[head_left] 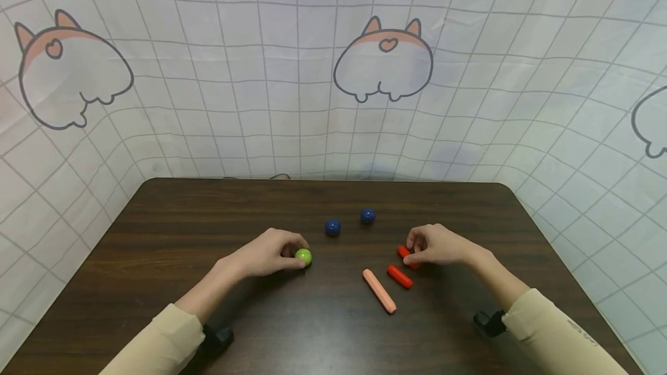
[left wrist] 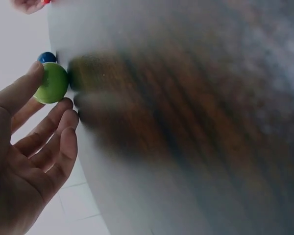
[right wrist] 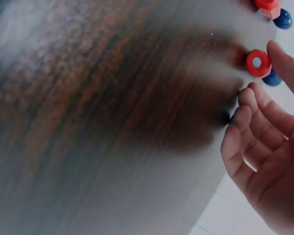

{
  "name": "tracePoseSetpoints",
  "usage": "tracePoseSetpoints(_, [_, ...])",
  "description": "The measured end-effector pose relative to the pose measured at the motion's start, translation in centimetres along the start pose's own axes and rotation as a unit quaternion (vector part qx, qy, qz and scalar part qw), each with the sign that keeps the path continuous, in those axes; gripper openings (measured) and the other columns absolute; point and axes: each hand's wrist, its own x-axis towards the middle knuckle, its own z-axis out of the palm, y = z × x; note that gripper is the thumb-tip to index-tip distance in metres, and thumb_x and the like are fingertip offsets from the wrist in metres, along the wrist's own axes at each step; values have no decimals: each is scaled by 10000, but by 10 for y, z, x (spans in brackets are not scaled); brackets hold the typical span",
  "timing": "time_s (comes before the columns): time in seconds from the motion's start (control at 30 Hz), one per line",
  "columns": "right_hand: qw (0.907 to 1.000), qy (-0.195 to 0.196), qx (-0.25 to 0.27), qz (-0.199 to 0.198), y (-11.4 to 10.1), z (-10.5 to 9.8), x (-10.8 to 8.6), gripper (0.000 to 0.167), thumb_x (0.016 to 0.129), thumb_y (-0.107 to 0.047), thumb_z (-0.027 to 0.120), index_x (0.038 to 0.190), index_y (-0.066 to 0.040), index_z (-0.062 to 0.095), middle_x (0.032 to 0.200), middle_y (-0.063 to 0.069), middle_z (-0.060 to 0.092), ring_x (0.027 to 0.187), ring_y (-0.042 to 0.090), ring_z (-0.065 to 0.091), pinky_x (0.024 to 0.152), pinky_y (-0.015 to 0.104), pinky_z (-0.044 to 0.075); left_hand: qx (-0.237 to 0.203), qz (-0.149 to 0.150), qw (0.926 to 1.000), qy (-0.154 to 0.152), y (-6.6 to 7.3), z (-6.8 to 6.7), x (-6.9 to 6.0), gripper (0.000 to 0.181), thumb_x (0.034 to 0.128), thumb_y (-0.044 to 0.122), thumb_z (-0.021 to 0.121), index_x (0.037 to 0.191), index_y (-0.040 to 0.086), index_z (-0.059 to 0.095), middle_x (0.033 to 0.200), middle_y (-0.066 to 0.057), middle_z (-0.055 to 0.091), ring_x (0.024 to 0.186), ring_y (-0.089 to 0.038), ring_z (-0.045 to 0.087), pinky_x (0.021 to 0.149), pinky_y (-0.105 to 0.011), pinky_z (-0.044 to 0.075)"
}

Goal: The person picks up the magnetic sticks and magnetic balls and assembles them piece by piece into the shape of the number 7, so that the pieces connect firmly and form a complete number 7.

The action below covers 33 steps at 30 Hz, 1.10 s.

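My left hand point(head_left: 271, 252) pinches a glossy green ball point(left wrist: 53, 83) between thumb and fingers, low over the dark table. My right hand point(head_left: 438, 245) has its thumb and curled fingers round a short red rod point(right wrist: 257, 63), whose near end shows a round grey centre. The hand partly covers this rod in the head view. Just left of it lies a second red rod point(head_left: 399, 276), loose on the table. A longer pale orange rod point(head_left: 379, 291) lies further left. Two dark blue balls, one nearer the left point(head_left: 332, 227) and one behind it point(head_left: 367, 216), sit between the hands.
The brown wooden table point(head_left: 172, 213) runs back to a white sheet point(head_left: 250, 114) with a grid and cartoon animals. Its sides slope away left and right. Dark wrist mounts point(head_left: 488, 324) hang beneath both sleeves, close above the tabletop.
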Motion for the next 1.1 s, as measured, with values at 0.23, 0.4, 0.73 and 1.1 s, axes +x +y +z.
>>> tracePoseSetpoints(0.23, [9998,-1,-138,-158,-1,0,1,180,921,-259,785,925,-118,672,764,-51,587,659,109,520,610,280,434,-196,-95,9997,114,-2,1,5,218,968,225,753,1160,126,724,840,100,656,743,-90,606,674,-285,511])
tracePoseSetpoints(0.4, [9991,-8,-276,-321,-4,-1,6,132,949,-231,754,927,-129,674,783,-60,589,681,111,526,628,286,445,-225,-70,9996,173,-2,1,10,225,967,212,754,1166,113,719,835,97,646,738,-88,593,665,-283,503])
tracePoseSetpoints(0.73, [9973,-56,-359,-633,-22,0,20,98,991,-203,699,1004,-112,663,832,-61,612,709,102,538,659,299,469,-200,-3,9997,163,0,4,20,250,968,219,754,1187,107,714,845,93,654,735,-85,595,676,-284,505])
tracePoseSetpoints(1.1, [9949,-15,-371,-937,-49,13,41,113,998,-188,693,1052,-89,680,798,-66,606,674,92,530,637,281,468,-99,-84,9998,150,8,6,26,262,977,215,742,1207,93,717,836,76,648,720,-90,582,675,-285,500])
